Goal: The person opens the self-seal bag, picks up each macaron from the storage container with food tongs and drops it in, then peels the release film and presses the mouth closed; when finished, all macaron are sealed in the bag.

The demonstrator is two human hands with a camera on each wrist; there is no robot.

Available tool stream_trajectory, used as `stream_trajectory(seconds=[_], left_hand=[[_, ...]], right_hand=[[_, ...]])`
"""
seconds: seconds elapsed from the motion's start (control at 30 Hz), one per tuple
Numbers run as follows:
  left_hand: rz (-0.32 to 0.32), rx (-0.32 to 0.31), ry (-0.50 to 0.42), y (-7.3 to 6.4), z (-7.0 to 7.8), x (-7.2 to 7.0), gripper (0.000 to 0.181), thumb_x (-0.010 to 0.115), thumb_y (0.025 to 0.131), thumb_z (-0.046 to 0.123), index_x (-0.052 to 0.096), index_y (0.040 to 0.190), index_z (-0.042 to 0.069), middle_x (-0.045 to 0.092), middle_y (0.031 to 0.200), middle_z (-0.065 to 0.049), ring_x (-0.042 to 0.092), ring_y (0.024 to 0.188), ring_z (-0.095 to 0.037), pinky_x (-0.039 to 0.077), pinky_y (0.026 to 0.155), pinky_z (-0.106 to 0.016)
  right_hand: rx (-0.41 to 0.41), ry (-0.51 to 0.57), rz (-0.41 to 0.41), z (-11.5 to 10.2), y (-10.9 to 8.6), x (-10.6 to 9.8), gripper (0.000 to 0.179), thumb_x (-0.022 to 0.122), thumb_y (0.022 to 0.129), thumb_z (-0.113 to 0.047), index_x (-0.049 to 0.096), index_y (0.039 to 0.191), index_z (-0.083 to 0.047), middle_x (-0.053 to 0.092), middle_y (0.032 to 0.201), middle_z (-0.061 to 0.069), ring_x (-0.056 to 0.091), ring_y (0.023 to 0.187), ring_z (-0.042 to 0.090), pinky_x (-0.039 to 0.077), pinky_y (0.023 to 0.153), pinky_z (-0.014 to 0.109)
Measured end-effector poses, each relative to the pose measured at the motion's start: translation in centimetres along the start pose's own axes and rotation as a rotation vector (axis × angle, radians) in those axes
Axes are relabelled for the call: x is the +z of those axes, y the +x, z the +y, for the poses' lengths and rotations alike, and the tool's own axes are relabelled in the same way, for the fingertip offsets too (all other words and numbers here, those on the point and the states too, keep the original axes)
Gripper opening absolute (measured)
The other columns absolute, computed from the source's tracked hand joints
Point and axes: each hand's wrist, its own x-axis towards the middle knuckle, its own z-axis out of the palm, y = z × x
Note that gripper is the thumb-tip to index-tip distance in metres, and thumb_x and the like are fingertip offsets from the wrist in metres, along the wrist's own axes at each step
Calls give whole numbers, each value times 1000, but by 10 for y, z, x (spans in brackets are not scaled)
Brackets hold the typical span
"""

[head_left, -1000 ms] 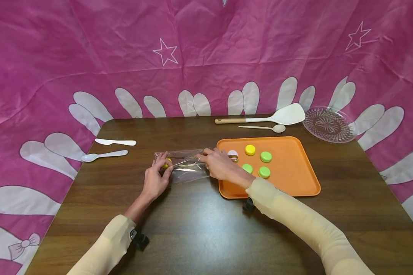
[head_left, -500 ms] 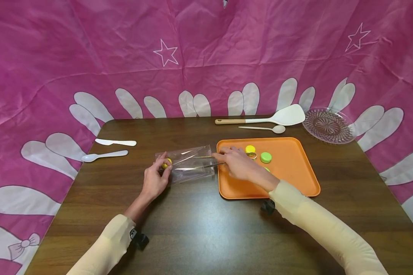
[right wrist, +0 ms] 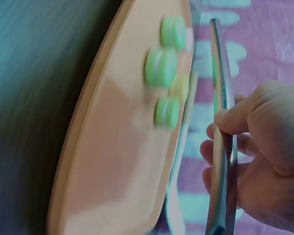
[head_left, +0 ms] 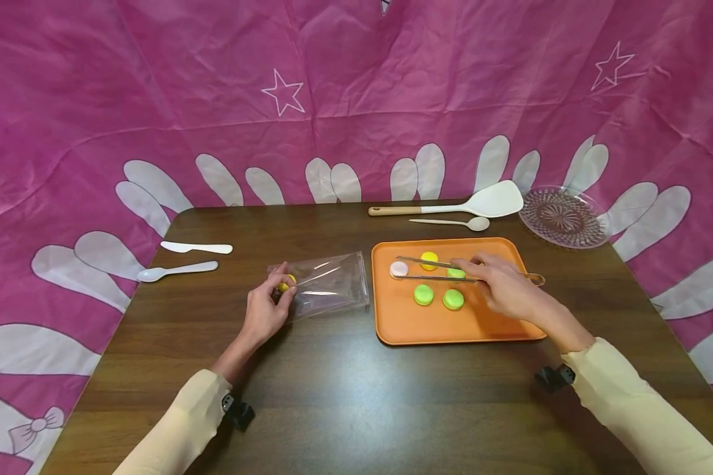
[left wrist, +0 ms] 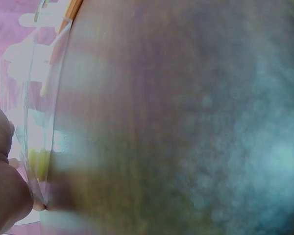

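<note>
My left hand [head_left: 267, 303] pinches the left end of a clear plastic bag [head_left: 333, 284], beside a yellow macaron [head_left: 288, 282] inside it. The left wrist view shows the bag [left wrist: 44, 98] partly behind my fingers, the macaron [left wrist: 39, 164] low in it. Over an orange tray [head_left: 404, 330], my right hand [head_left: 505, 284] holds long metal tongs [head_left: 442, 278], their two arms spread and pointing left. The tips overlap a pale pink macaron [head_left: 399, 269] in the head view. A yellow macaron [head_left: 429, 260] and three green macarons [head_left: 424, 295] also lie on the tray.
Behind the tray lie a white spatula [head_left: 496, 199] with a wooden handle and a pale spoon [head_left: 477, 224]. A clear patterned plate [head_left: 564, 218] stands at the back right. To the left are a white plastic knife [head_left: 196, 248] and a white plastic spoon [head_left: 178, 270].
My right hand has drawn the tongs rightward out of the bag and over the tray, where their arms are spread. My left hand stays on the bag with the yellow macaron inside.
</note>
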Motion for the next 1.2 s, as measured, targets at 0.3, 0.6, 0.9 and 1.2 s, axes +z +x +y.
stream_trajectory(seconds=[0.3, 0.6, 0.9, 1.2], left_hand=[[-8, -10, 12, -1, -1, -1, 14, 70, 86, -8, 63, 85, 4, 60, 132, -25, 51, 128, -39, 37, 109, -51], [-2, -6, 5, -2, 0, -2, 15, 70, 85, -9, 63, 85, 5, 60, 131, -26, 51, 128, -41, 37, 108, -52], [-5, -7, -5, -1, 1, -1, 14, 70, 85, -10, 63, 85, 3, 60, 130, -26, 51, 127, -43, 37, 107, -54], [-3, -9, -2, -1, 0, 0, 15, 70, 84, -11, 63, 85, 2, 61, 129, -27, 49, 130, -43, 34, 110, -54]], right_hand=[[78, -76, 2, 35, -47, -21, 67, 66, 77, 15, 55, 139, -10, 57, 102, 12, 55, 88, 34, 41, 59, 45], [24, -106, 70, 51, -70, -22, 70, 67, 74, 16, 59, 137, -11, 54, 91, 3, 51, 77, 22, 37, 54, 34], [54, -148, 59, 60, -83, -22, 72, 76, 74, 13, 57, 139, -11, 56, 93, 7, 53, 80, 26, 45, 53, 44], [146, -147, -10, 69, -93, -21, 70, 75, 75, 12, 56, 139, -10, 57, 98, 10, 51, 85, 32, 44, 58, 50]])
